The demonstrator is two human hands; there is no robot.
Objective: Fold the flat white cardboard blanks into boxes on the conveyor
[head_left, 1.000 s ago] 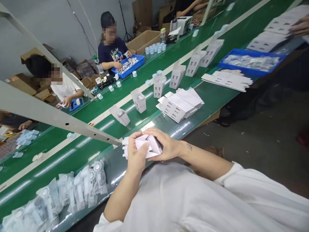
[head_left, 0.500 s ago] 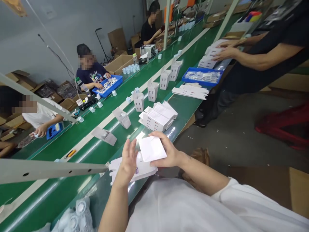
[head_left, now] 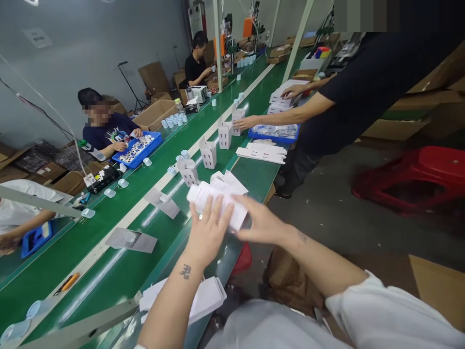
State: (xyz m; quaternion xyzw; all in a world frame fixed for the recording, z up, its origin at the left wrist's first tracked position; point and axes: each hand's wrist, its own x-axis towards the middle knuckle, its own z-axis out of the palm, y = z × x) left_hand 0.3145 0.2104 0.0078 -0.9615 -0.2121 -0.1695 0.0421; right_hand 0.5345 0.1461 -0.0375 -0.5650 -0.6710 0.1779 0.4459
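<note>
Touching a white cardboard carton (head_left: 214,198) above the green conveyor belt (head_left: 72,257), the left hand (head_left: 209,230) splays open against it; the right hand (head_left: 261,225) blurs, grip unclear. A blue tray (head_left: 279,140) of bagged parts (head_left: 275,130) sits upper right.

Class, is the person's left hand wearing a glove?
No, the left hand is bare, with a ring on one finger.
</note>
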